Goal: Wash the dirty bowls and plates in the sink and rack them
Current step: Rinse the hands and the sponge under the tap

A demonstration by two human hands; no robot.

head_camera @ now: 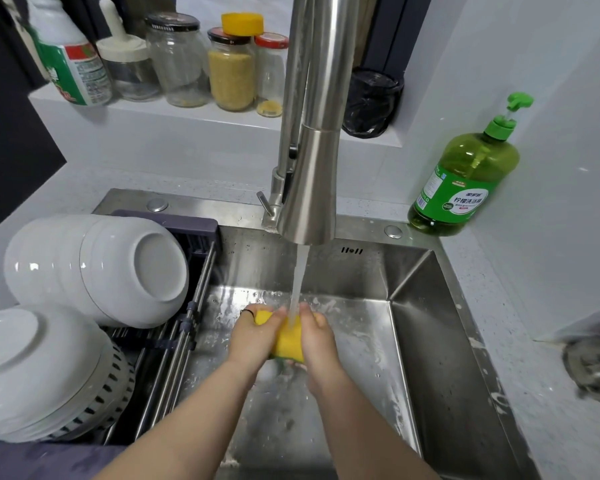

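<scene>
Watching the feed, I see both hands directly under the faucet (312, 188): the left hand (253, 336) and the right hand (317, 337) have their fingers curled round a yellow sponge (288, 336), squeezing it in the stream (298, 282). The washed bowls (94, 268) lie stacked on their sides on the rack (174, 344), left of the faucet and below it, and I can see no dish in the sink (430, 341) beneath it. My worry is splash. Water striking the sponge could throw suds left of the faucet onto the clean bowls, and a wet sponge may slip from the grip into the basin. The nearer white stack (39, 372), further left of the faucet, is cut by the frame edge, so I cannot tell bowls from plates there. The palms and the sponge's underside are hidden, as is the basin floor under the wrists, and a blurred metal thing (596, 372) far right of the faucet is beyond naming.
</scene>
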